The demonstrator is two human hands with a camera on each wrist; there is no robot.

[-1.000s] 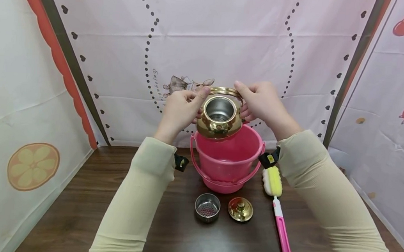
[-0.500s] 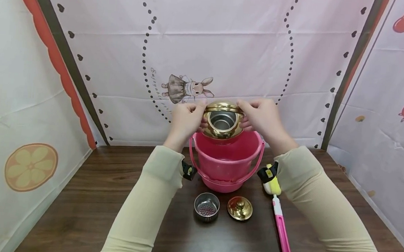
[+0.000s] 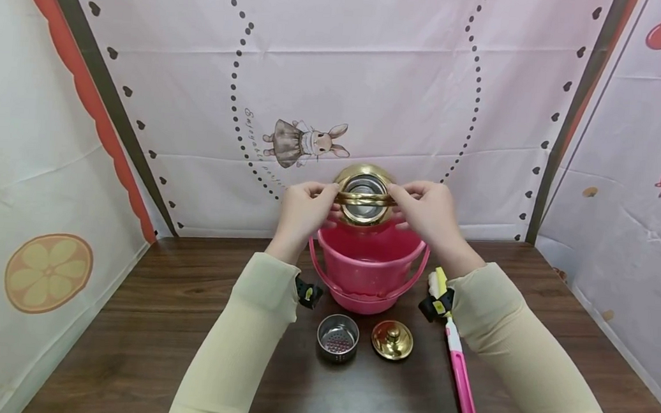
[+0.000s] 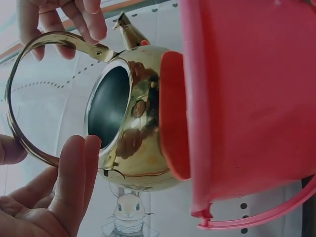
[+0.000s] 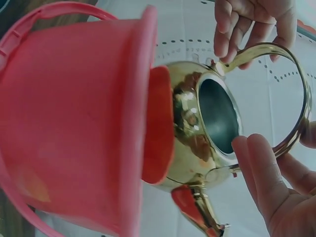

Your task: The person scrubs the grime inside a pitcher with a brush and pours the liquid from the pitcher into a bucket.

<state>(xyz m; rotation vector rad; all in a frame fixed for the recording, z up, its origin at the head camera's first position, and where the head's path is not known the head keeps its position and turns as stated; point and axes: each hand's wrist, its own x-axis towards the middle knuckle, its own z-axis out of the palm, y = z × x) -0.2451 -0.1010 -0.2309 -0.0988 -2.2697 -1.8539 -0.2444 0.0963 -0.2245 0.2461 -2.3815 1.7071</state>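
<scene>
A shiny gold teapot [image 3: 362, 171] without its lid is held above the mouth of a pink bucket [image 3: 367, 281]. The pot's arched handle [image 3: 364, 200] crosses in front of its round opening in the head view. My left hand [image 3: 303, 216] pinches the handle's left side between thumb and fingers. On the other side, my right hand [image 3: 429, 215] pinches it the same way. In the right wrist view, the spout [image 5: 201, 210] points out on the right hand's side. Metal lines the pot's dark interior [image 4: 109, 106]; the bucket rim hides part of the base in both wrist views.
On the wooden table [image 3: 196, 312] before the bucket stand a metal strainer cup [image 3: 338, 340] and a gold lid [image 3: 392, 341]. A sponge brush [image 3: 461, 388] with a pink handle lies at right, partly behind the right wrist strap. Printed cloth walls [image 3: 375, 56] surround the table.
Both hands have come down with the teapot toward the bucket. The handle, formerly behind the pot's opening, now crosses in front of it.
</scene>
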